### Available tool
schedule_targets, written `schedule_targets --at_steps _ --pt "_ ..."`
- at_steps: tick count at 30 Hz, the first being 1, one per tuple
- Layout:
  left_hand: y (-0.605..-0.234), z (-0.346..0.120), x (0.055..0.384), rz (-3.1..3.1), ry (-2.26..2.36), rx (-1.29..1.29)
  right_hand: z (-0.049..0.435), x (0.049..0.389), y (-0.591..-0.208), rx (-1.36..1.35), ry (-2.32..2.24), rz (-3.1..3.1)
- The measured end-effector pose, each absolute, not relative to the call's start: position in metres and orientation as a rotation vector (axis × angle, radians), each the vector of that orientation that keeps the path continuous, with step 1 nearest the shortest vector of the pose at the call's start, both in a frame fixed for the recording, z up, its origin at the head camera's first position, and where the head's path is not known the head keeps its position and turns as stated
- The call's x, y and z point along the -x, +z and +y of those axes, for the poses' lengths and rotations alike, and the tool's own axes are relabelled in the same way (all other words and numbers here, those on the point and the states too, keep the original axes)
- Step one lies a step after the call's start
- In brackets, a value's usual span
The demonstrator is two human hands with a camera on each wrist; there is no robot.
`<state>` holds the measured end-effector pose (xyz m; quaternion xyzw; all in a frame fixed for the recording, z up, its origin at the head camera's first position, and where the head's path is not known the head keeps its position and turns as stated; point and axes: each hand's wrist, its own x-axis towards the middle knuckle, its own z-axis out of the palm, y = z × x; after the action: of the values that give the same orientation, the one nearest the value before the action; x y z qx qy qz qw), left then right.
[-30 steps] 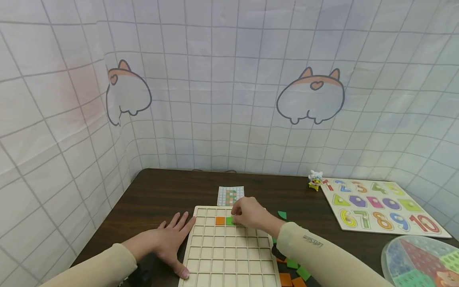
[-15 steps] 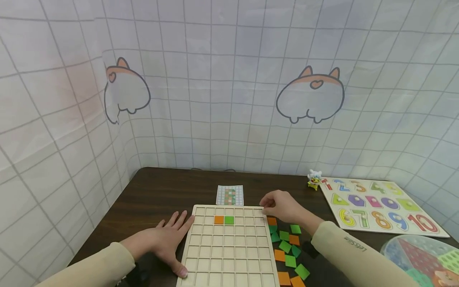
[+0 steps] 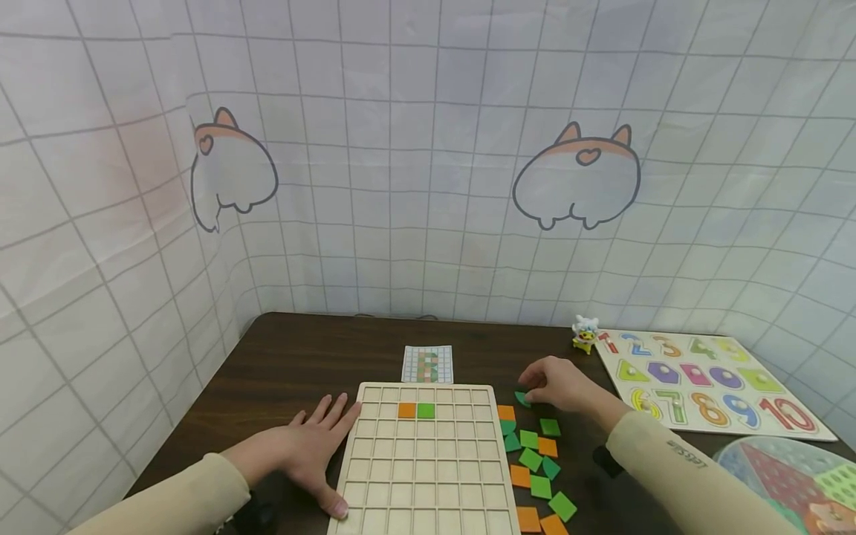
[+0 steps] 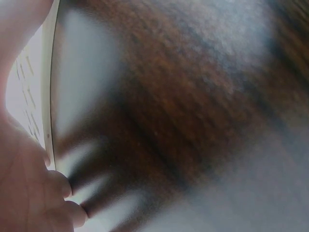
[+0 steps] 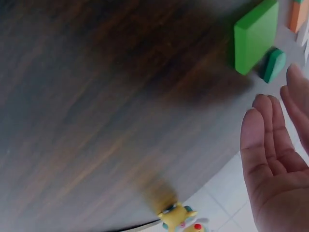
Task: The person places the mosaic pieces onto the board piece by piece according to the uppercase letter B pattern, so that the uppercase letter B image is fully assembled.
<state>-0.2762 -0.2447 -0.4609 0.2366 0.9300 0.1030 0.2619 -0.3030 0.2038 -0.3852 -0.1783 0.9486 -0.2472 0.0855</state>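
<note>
My left hand (image 3: pixel 304 453) lies spread beside the pale wooden grid board (image 3: pixel 428 472), thumb resting on its left edge and fingertips by its upper corner. An orange square tile (image 3: pixel 406 410) and a green square tile (image 3: pixel 425 410) sit side by side in the board's second row. Right of the board, my right hand (image 3: pixel 558 385) reaches down at a dark green curved tile (image 3: pixel 522 399). In the right wrist view, its loosely bent fingertips (image 5: pixel 253 128) are near that tile, with a gap between thumb and fingers. A green square tile (image 5: pixel 256 36) lies beyond it.
Several loose green and orange tiles (image 3: pixel 540 487) lie along the board's right side. A printed pattern card (image 3: pixel 428 364) touches its far edge. A small figurine (image 3: pixel 585 334), a number puzzle board (image 3: pixel 715 383) and a clear round-cornered container (image 3: pixel 789 483) stand at the right.
My right hand has left the green square tile in the board and moved right, past the board's edge, to the dark green curved tile. My left hand has stayed put.
</note>
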Motion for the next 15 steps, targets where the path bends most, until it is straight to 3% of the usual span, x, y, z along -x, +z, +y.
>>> schedule_targets --at_steps 15 --pt "-0.4591 -0.2446 0.2747 2.519 0.289 -0.642 0.1944 0.3036 -0.3931 0.542 -0.706 2.823"
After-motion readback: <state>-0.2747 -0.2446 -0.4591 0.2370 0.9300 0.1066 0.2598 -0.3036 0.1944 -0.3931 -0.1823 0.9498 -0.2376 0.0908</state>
